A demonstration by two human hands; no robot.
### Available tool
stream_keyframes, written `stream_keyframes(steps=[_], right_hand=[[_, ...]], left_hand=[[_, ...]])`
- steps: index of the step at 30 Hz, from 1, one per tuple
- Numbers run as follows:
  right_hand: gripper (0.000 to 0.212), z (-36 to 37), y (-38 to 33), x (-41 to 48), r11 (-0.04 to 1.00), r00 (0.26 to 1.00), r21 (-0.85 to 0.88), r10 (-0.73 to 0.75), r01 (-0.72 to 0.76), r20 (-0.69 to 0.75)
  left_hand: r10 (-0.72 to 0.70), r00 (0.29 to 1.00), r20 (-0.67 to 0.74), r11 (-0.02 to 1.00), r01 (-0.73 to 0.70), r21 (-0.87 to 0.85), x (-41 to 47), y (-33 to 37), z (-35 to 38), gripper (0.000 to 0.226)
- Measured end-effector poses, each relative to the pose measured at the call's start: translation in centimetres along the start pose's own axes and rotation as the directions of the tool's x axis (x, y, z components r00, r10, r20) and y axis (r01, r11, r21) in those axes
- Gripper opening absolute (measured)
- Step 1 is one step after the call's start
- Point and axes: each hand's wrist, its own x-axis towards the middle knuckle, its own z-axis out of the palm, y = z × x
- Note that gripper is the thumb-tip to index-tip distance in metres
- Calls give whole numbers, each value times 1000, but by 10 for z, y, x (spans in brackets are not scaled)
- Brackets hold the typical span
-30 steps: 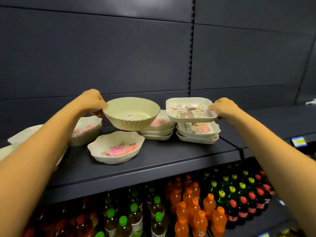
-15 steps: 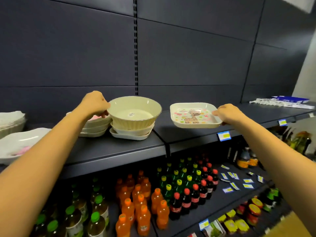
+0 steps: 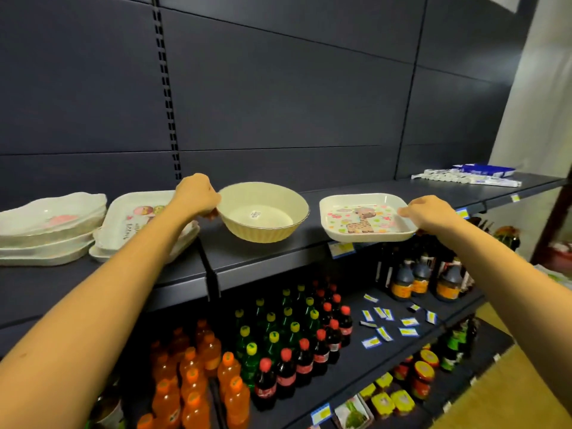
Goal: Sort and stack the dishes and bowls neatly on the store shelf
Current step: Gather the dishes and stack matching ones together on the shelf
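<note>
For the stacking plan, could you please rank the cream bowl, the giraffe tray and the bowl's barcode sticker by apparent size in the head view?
1-2. giraffe tray and cream bowl: look alike, not ranked.
3. barcode sticker: clearly smallest.

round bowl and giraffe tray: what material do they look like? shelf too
Round bowl, in the left hand: likely melamine or plastic, cream, soft sheen, fluted outer wall, thin rim, sticker inside.
Giraffe tray, in the right hand: probably the same, glossy white with a printed cartoon under the surface.
Shelf: looks like painted sheet metal, dark matte, folded front edge.
</note>
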Motion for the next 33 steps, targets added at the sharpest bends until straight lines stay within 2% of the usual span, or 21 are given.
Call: stream_keyframes(steps=[6, 13, 21, 25, 29, 33], right_hand=[[24, -12, 38, 57, 1000, 1000, 28, -12, 12, -16], [23, -20, 64, 133, 996, 999, 82, -35, 36, -24], [27, 3, 79, 212, 991, 996, 125, -57, 49, 68], [25, 21, 85, 254, 986, 987, 152, -85, 64, 137], [27, 36, 84, 292, 988, 971, 101, -132, 113, 199], [41, 48, 80, 320, 982, 947, 69, -185, 173, 262]], left_hand=[[27, 999, 47, 1000, -27, -9, 40, 38, 53, 21], [-84, 994, 65, 995, 87, -47, 88, 59, 102, 32], [-208, 974, 92, 973, 215, -79, 111, 73, 142, 32], [-261, 965, -15, 963, 259, -68, 118, 77, 159, 28], [-281, 944, -174, 938, 309, 160, 113, 85, 166, 28], [-169, 934, -315, 892, 281, 355, 106, 98, 168, 33]])
